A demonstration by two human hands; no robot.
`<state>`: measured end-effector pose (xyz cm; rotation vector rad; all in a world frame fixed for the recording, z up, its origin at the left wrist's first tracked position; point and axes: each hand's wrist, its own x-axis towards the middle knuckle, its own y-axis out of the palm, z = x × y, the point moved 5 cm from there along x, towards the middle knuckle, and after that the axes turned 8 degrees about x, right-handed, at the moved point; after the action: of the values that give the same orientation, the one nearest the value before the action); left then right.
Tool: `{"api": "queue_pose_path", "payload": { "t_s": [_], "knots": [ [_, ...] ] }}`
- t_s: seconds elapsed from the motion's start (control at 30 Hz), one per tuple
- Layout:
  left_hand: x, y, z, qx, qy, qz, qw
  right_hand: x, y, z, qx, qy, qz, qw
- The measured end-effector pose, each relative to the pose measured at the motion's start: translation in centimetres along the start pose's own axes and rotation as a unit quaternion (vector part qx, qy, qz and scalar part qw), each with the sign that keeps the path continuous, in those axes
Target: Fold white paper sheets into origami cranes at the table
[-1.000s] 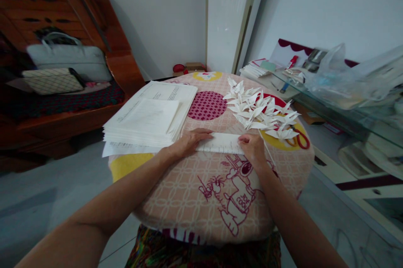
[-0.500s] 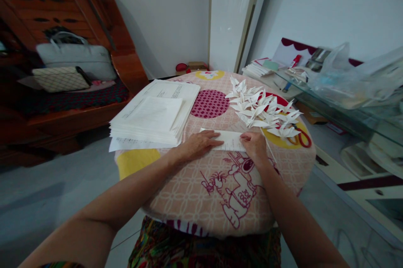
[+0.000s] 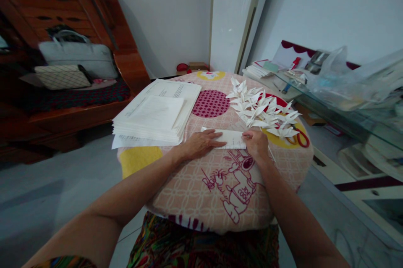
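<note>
A folded strip of white paper (image 3: 232,138) with faint print lies flat on the cloth-covered table (image 3: 189,184). My left hand (image 3: 203,143) rests on its left part, fingers stretched out and palm down. At the right end, my right hand (image 3: 255,144) has its fingers curled and pinched on the paper. Just beyond it, to the right, is a cluster of folded white paper cranes (image 3: 261,108). A stack of printed sheets (image 3: 151,133) lies to the left, with smaller cut pieces of paper (image 3: 160,110) on top.
Scissors with red handles (image 3: 302,137) lie at the table's right edge, partly under the cranes. A glass shelf (image 3: 333,112) with plastic bags (image 3: 333,74) stands on the right. On the left is a wooden bench (image 3: 132,66) holding a grey handbag (image 3: 78,56).
The right hand has slid very slightly to the right along the paper's edge. The left hand stays on the paper. The whole view has shifted a little.
</note>
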<state>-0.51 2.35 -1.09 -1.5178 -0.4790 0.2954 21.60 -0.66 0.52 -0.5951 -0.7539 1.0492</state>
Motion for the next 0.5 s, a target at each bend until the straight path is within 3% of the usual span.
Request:
{"api": "queue_pose_path", "payload": {
  "t_s": [0.1, 0.2, 0.33, 0.5],
  "knots": [
    [0.1, -0.1, 0.0, 0.003, 0.001, 0.004, 1.000, -0.5, -1.3, 2.6, 0.027, -0.053, -0.048, 0.997],
    [0.1, -0.1, -0.1, 0.004, 0.003, 0.009, 1.000, -1.1, -0.5, 5.6, 0.103, -0.106, 0.014, 0.989],
    [0.2, -0.2, 0.0, -0.005, 0.000, 0.008, 1.000, -1.5, 2.1, 6.5, 0.109, -0.065, 0.121, 0.984],
    [0.2, -0.2, 0.1, -0.007, -0.011, 0.015, 1.000, -1.5, 3.5, 4.7, 0.063, 0.009, 0.164, 0.984]
  ]
}}
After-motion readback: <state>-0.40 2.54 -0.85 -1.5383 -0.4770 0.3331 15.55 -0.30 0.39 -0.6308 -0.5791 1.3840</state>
